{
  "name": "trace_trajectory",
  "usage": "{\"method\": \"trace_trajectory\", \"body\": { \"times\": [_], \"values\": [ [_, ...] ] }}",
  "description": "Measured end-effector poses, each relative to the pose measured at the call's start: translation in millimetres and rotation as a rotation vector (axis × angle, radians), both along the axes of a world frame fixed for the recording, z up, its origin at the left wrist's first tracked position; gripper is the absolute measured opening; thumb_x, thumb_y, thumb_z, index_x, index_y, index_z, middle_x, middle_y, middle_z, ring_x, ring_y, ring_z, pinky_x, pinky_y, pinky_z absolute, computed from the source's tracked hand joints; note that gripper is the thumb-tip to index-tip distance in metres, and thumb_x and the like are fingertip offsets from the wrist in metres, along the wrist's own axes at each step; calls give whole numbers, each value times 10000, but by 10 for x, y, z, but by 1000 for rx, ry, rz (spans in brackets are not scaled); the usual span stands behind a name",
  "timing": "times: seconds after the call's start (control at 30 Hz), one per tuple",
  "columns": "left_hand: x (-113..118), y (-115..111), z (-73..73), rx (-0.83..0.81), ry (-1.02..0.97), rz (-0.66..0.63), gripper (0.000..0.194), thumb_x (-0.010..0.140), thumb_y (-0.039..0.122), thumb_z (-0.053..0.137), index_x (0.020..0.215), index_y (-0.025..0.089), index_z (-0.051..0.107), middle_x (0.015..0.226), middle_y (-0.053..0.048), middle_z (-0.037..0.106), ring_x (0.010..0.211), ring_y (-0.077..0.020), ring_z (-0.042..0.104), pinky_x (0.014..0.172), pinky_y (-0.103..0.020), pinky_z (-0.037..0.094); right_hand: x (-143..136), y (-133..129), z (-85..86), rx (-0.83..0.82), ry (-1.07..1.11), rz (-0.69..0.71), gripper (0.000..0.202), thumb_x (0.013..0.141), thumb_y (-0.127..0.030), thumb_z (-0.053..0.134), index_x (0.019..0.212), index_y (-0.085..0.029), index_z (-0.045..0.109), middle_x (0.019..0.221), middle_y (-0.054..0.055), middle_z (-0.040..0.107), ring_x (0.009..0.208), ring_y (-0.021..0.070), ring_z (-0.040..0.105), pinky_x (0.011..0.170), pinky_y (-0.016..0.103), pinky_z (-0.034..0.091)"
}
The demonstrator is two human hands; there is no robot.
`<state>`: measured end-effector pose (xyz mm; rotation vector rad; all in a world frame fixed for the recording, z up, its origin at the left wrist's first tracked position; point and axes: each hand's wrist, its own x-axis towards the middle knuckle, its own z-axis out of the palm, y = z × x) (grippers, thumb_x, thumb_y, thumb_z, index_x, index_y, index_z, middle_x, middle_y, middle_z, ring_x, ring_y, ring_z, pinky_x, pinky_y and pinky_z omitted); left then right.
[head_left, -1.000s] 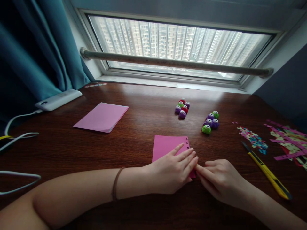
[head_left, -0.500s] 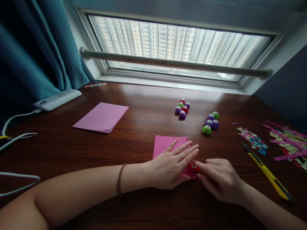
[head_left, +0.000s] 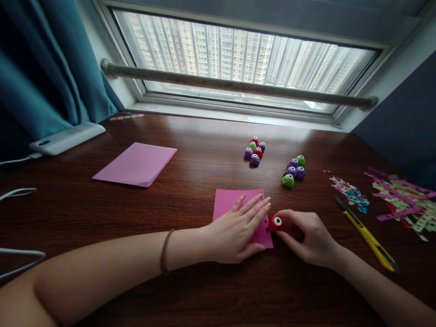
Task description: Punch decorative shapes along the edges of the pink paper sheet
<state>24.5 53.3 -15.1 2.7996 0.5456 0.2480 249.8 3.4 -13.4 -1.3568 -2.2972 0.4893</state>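
Note:
My left hand [head_left: 238, 229] lies flat with fingers spread on a sheet of pink paper [head_left: 225, 200], pinning it to the table. Small punched holes show along the paper's right edge, partly covered by my fingers. Between thumb and forefinger, my right hand [head_left: 308, 236] pinches a red craft punch [head_left: 276, 222] just at that edge. A white top with a dark shape faces up on the punch. Beyond my hands stand two clusters of similar purple, green and red craft punches, one cluster [head_left: 255, 152] farther back and another [head_left: 293, 170] nearer on the right.
A yellow utility knife [head_left: 369, 240] lies right of my right hand. Past it are a heap of tiny paper cutouts [head_left: 350, 193] and a pile of paper strips [head_left: 405, 200]. Stacked pink paper [head_left: 136, 164] and a white power bank-like device [head_left: 68, 138] with cables sit at left.
My right hand has drawn the red craft punch off the paper's right edge, uncovering punched holes there. My left hand stays flat on the paper. The whole view has shifted slightly.

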Motion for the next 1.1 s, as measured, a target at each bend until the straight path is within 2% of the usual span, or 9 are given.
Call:
{"method": "trace_trajectory", "body": {
  "times": [0.2, 0.4, 0.6, 0.8, 0.87, 0.93, 1.03, 1.1],
  "values": [
    [3, 7, 3, -9, 2, -5, 782, 858, 426, 462, 1408, 60, 44, 1480, -163, 73, 1370, -253, -27, 1106, -467, 103, 120, 152, -63, 42, 72, -260, 240, 810, -329, 555, 965, -146, 558, 576, -21, 542, 467, 87, 476, 472, 199, 374],
    [10, 7, 11, -4, 22, 0, 791, 848, 410, 472, 1405, 44, 47, 1478, -172, 64, 1369, -255, -37, 1109, -459, 92, 240, 325, -160, 101, 78, -470, 276, 812, -378, 563, 995, -174, 599, 660, -3, 593, 519, 106, 518, 519, 223, 411],
    [2, 5, -7, -6, 10, 2, 772, 832, 361, 474, 1400, 27, 71, 1471, -197, 64, 1366, -270, -40, 1110, -455, 93, 319, 399, -215, 102, 90, -543, 328, 804, -381, 565, 1051, -170, 610, 719, 22, 636, 564, 135, 570, 556, 249, 445],
    [3, 11, -20, -21, 21, -2, 743, 823, 295, 453, 1400, 24, 72, 1473, -193, 37, 1364, -274, -29, 1112, -443, 107, 283, 381, -194, 53, 249, -556, 398, 798, -342, 578, 1153, -164, 544, 866, 54, 662, 704, 165, 620, 653, 279, 497],
    [6, 12, -17, -20, 30, -5, 729, 817, 259, 442, 1399, 18, 75, 1473, -196, 28, 1363, -277, -31, 1113, -444, 101, 246, 348, -159, 56, 280, -533, 351, 803, -327, 579, 1113, -164, 555, 857, 50, 653, 668, 144, 600, 600, 253, 484],
    [6, 11, -15, -19, 35, -5, 722, 806, 223, 432, 1398, 12, 75, 1473, -198, 16, 1362, -278, -44, 1114, -445, 95, 202, 308, -115, 46, 267, -423, 234, 812, -304, 574, 995, -161, 601, 814, 43, 633, 606, 116, 554, 540, 229, 445],
    [3, 8, -20, -28, 26, -1, 744, 768, 183, 437, 1395, 7, 78, 1474, -196, 5, 1360, -279, -64, 1114, -451, 99, 125, 251, -57, -2, 211, -100, 118, 829, -247, 559, 835, -164, 643, 788, 40, 602, 642, 106, 520, 579, 228, 426],
    [0, 8, -25, -42, 19, 3, 768, 738, 172, 449, 1393, 5, 85, 1475, -196, 3, 1358, -284, -71, 1113, -460, 102, 75, 220, -39, -10, 188, 90, 114, 837, -217, 552, 817, -173, 655, 793, 41, 589, 723, 117, 523, 659, 242, 433]
  ]
}}
